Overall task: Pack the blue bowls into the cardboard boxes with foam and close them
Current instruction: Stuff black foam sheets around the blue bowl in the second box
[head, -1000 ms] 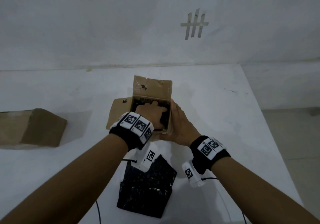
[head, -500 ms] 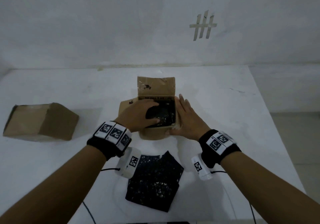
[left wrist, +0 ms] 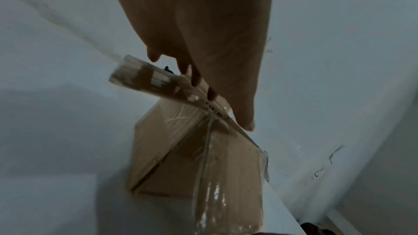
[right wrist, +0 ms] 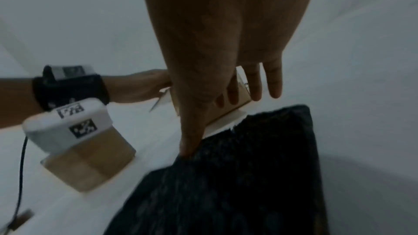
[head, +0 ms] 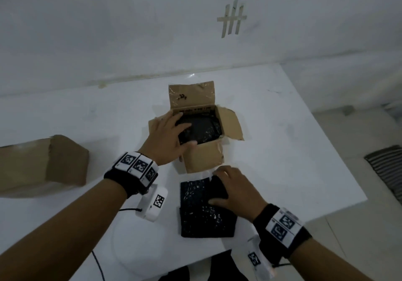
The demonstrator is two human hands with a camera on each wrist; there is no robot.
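Cardboard, brown and creased, makes up the open box [head: 204, 156] standing at the middle of the white table [head: 282, 150], its far flap upright, its right flap splayed outward and its near flap hanging down the front. Inside lies dark foam [head: 202, 128] that fills the opening; no blue bowl shows in any view, so I cannot tell whether one sits beneath it. The left hand [head: 167, 137] reaches over the box's left edge with fingers spread and fairly straight, lying flat on the dark foam — the thumb rests at the near rim. From the left wrist view the fingertips [left wrist: 194, 79] dip behind the taped flap edge, and how they sit past that edge is hidden. The right hand [head: 237, 189] lies on a second piece of black foam [head: 202, 211] that sits flat on the table just in front of the box. Its fingers are loosely extended over the sheet's upper right corner, with the thumb [right wrist: 190, 142] touching the foam's edge; whether the corner is actually pinched I cannot tell. In the right wrist view the remaining fingers hang straight and slightly apart above the sheet. Well to the left on the table sits another cardboard box [head: 43, 165], closed — its contents cannot be seen. Strips of tape [head: 231, 20] form a crossed tally on the white wall behind.
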